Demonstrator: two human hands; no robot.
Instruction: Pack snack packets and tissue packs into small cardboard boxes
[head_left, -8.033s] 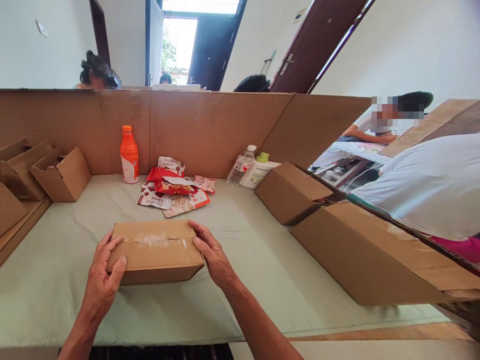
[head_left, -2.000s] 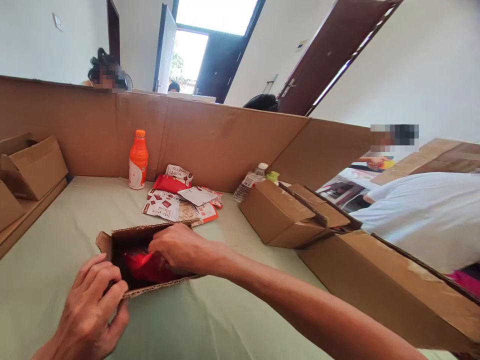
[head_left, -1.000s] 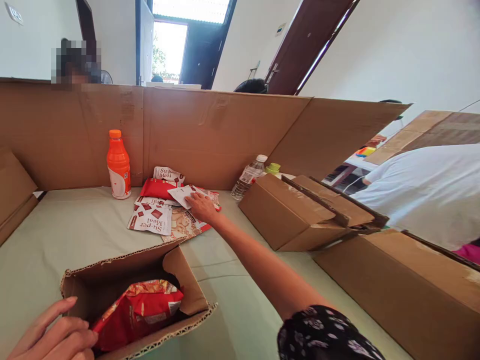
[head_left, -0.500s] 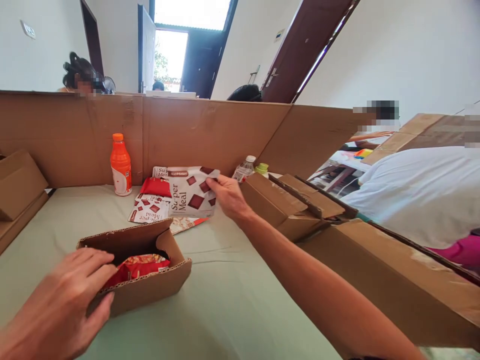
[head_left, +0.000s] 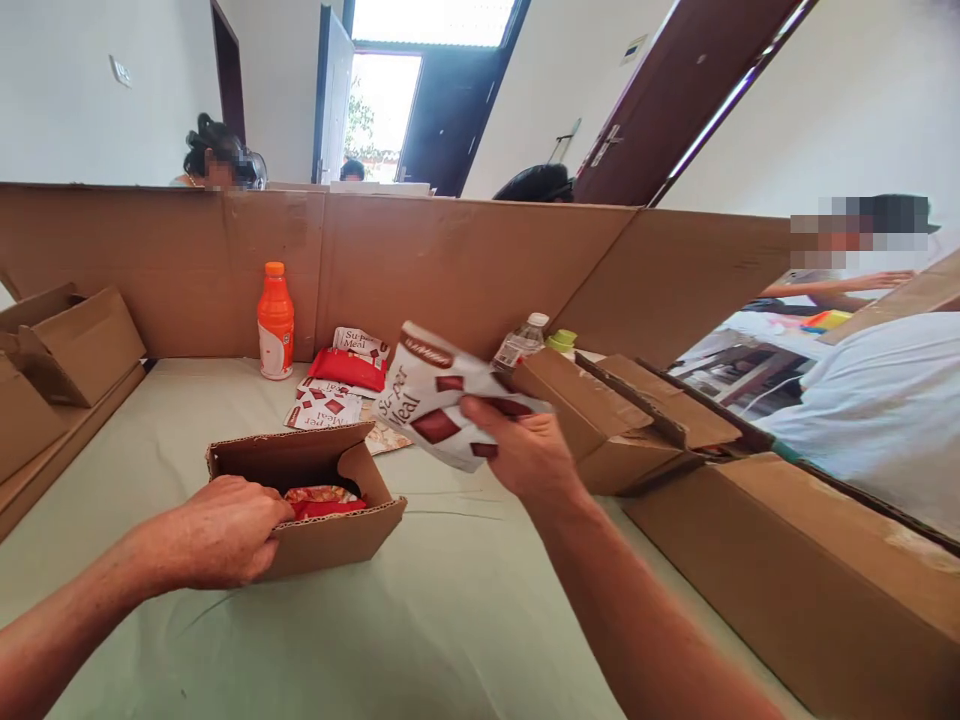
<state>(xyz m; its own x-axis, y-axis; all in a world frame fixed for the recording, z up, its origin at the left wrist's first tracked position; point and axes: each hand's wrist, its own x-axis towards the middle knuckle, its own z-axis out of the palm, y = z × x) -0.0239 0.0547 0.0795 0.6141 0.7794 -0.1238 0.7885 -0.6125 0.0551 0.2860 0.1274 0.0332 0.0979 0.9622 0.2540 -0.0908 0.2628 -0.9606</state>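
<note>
My right hand [head_left: 529, 435] pinches a white "Su-per Meal" sachet [head_left: 431, 400] with dark red squares, held tilted above the table. My left hand [head_left: 225, 530] grips the near left wall of a small open cardboard box [head_left: 330, 545], its fingers curled over the rim and partly hidden inside. Red packets [head_left: 326, 500] lie within that box. Behind it, more white sachets [head_left: 324, 405] and a red packet [head_left: 349, 370] are grouped on the table, partly overlapping.
An orange bottle [head_left: 276, 325] stands by the tall cardboard barrier [head_left: 420, 260]. A clear bottle [head_left: 521, 343] and a green-capped container [head_left: 561, 341] are at the back right. Cardboard boxes line the left [head_left: 90, 345] and right [head_left: 787, 560]. Other people are beyond the barrier.
My right hand has brought the sachet nearer and tilted it, away from the pile. My left hand has closed onto the box's wall. The view has shifted left.
</note>
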